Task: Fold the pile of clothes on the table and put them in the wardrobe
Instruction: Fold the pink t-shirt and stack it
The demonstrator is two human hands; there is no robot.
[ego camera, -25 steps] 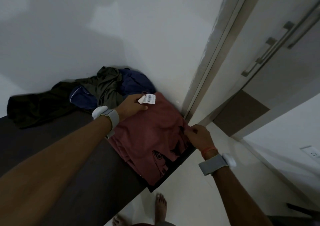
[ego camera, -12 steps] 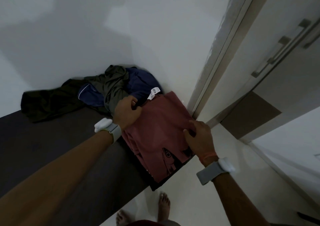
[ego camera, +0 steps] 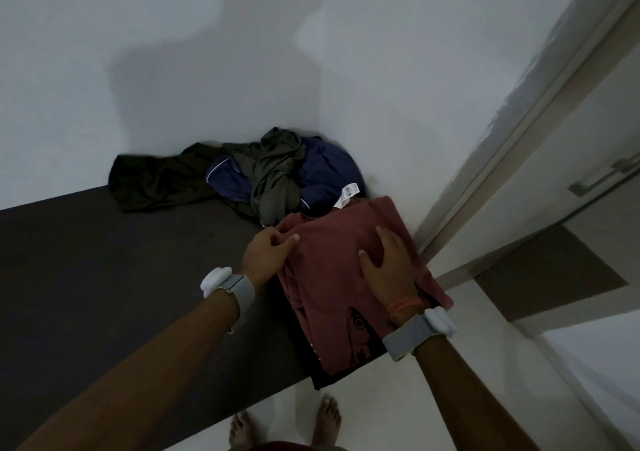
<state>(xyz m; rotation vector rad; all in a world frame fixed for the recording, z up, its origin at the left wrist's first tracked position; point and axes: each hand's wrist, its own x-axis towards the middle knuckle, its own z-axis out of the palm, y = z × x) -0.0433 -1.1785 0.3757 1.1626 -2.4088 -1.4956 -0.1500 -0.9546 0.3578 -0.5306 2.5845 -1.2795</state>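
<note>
While the flat right hand (ego camera: pixel 388 270) presses the nearly folded red shirt (ego camera: pixel 329 277), the left hand (ego camera: pixel 270 248) seems to pinch its edge. Behind the shirt, the pile (ego camera: pixel 242 177) waits unfolded.

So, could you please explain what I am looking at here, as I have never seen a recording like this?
There is no machine here: a person works with bare hands. The single picture comes from a camera worn on the head, looking forward and down.

The left hand pinches the near edge of a dusty-red T-shirt with a black fish print, which lies partly folded at the end of the dark grey table. The right hand lies flat on the shirt with its fingers straight, pressing it down.

Each wrist carries a grey band with a white pod. Behind the shirt, in the corner, sits a heap of unfolded clothes in olive, navy and dark green. A white paper tag lies at the shirt's far edge. The person's bare feet show below.
</note>
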